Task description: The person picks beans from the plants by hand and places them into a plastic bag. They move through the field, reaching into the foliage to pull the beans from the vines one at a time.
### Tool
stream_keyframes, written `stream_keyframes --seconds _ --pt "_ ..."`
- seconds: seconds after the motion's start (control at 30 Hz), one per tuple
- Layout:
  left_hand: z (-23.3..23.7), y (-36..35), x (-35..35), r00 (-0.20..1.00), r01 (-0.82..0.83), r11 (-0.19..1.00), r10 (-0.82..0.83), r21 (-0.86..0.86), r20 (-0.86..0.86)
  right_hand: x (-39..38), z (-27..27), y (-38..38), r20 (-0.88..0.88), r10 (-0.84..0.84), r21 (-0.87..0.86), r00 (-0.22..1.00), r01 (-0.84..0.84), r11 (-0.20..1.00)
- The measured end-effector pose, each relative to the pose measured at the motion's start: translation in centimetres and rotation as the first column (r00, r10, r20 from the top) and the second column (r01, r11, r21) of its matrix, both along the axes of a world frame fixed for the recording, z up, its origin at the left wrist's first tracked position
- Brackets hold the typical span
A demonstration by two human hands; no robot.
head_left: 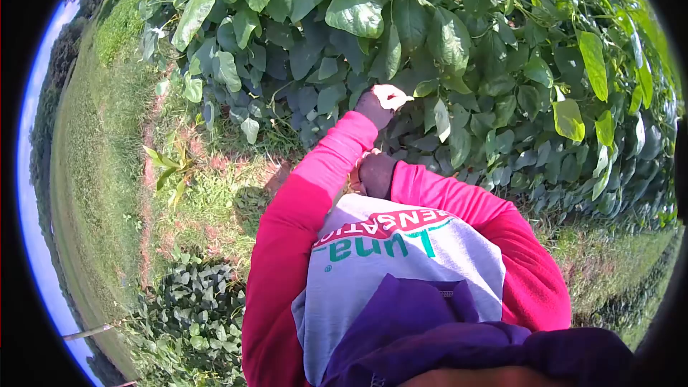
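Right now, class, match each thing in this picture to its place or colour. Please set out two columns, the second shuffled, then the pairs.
1 left hand
2 right hand
3 sleeves
4 shirt

A grey
B up among the green leaves
C pink-red
D low, by the shirt's top edge

Pairs: 1-B; 2-D; 3-C; 4-A

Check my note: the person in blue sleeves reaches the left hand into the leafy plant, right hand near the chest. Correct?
No: the head view shows pink sleeves, not blue. The left hand does reach into the leafy plant, right hand near the chest.
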State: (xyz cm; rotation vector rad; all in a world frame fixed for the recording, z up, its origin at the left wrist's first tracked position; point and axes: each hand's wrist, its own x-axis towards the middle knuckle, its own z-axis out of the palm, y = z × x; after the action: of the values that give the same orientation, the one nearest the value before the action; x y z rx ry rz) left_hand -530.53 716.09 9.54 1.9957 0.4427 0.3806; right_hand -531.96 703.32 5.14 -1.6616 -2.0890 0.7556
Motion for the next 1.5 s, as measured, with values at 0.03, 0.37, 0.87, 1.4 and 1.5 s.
stream_keyframes --seconds 0.03,0.37,0.87,1.4,1.5 --pt "-1.2 0.7 -0.5 0.995 -0.034 0.998 0.037 -0.045 0.088 -0.3 -6.5 1.0 -0.592 -0.013 0.075 0.806 0.071 0.995" --pt "-0.6 6.7 -21.2 0.997 0.057 0.863 -0.077 0.503 0.019 -1.0 11.0 6.5 -0.374 -0.188 0.070 0.908 0.230 0.971" --pt "8.6 15.5 -33.7 0.988 0.030 0.832 -0.108 0.554 0.109 -6.6 31.8 38.0 -0.043 -0.081 0.604 0.996 0.090 0.792" --pt "25.9 47.4 -25.3 0.674 -0.470 0.857 0.504 -0.213 0.540 -1.6 32.3 59.6 -0.373 -0.365 0.206 0.853 0.460 0.864" --pt "25.8 50.6 -23.0 0.652 -0.471 0.831 0.553 -0.295 0.518 -2.1 32.7 58.1 -0.510 -0.423 0.058 0.749 0.520 0.852"
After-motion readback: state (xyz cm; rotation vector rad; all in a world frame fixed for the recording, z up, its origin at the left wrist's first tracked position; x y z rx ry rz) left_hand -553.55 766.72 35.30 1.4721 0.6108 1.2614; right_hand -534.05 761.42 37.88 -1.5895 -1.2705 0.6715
